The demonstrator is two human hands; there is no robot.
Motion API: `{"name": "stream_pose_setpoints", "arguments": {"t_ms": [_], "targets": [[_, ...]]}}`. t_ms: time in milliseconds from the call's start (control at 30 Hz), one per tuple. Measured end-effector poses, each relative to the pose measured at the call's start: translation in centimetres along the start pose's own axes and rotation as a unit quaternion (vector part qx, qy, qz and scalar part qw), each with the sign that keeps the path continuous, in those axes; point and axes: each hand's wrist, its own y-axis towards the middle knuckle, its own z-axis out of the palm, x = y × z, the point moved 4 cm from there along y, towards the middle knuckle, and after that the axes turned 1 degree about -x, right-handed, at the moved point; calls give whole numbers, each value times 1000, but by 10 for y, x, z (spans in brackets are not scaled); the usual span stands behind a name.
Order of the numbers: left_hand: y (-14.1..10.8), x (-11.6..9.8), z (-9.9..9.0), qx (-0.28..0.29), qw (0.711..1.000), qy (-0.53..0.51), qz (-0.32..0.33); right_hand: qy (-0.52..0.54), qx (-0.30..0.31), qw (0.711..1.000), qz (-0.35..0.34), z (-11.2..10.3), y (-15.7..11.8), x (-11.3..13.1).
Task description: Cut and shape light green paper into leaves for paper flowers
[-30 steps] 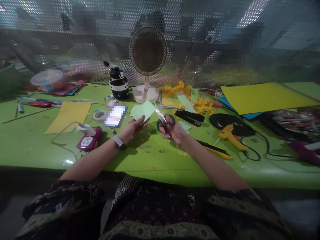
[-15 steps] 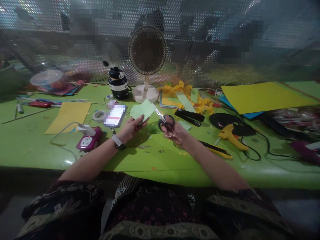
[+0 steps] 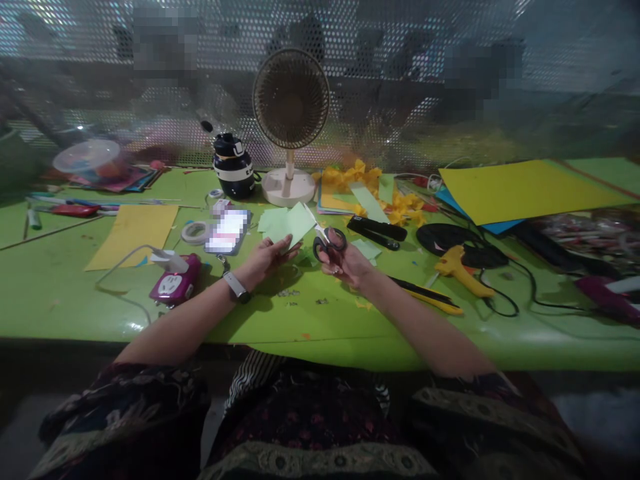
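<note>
Head: paper [image 3: 300, 223] now nearer scissors [image 3: 321, 233]

Pale-green paper [image 3: 302, 223] – tilted; black-handled scissors [image 3: 323, 233] – blades beside it.

Left hand [image 3: 267, 261], right hand [image 3: 353, 265]: two in all
Scissors [image 3: 323, 234]: one pair, in the right hand
Green papers [image 3: 299, 223]: at least two, overlapped, at the left hand
Fan [image 3: 291, 99]: one, beyond both hands
Phone [image 3: 227, 231]: one, near the left hand
Stapler [image 3: 376, 231]: one, beyond the right hand
Glue gun [image 3: 460, 269]: one, right of the right hand
</note>
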Motion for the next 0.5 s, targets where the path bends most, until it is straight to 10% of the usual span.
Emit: {"name": "stream_pose_setpoints", "arguments": {"t_ms": [500], "targets": [[0, 2, 0, 18, 999, 42, 9, 11, -12, 1000, -3, 0, 1, 0]]}}
